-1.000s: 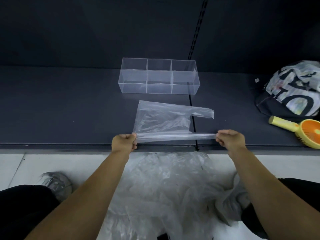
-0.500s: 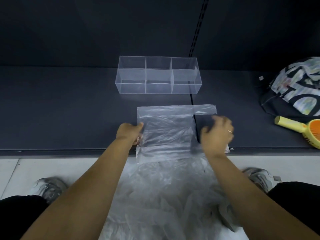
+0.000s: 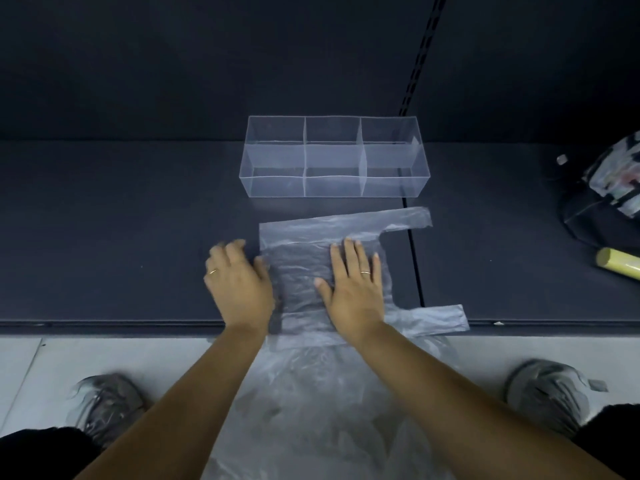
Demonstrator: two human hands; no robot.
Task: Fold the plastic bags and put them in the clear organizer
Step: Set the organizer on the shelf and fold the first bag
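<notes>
Bag pile (image 3: 311, 393): crumpled, on floor, well before clear organizer (image 3: 332, 187).
Right hand (image 3: 356, 285): fingers spread flat, pressing plastic bag (image 3: 311, 233).
Left hand (image 3: 239, 282): fingers extended, blurred, at the bag's left edge.
Plastic bag: flat, just before organizer, handles rightward.

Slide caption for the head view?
Right hand presses a bag flat on the shelf, left hand at its edge; organizer behind, empty.

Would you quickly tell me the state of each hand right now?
Left hand: open, at the bag's left edge.
Right hand: open, flat on the bag.
</notes>
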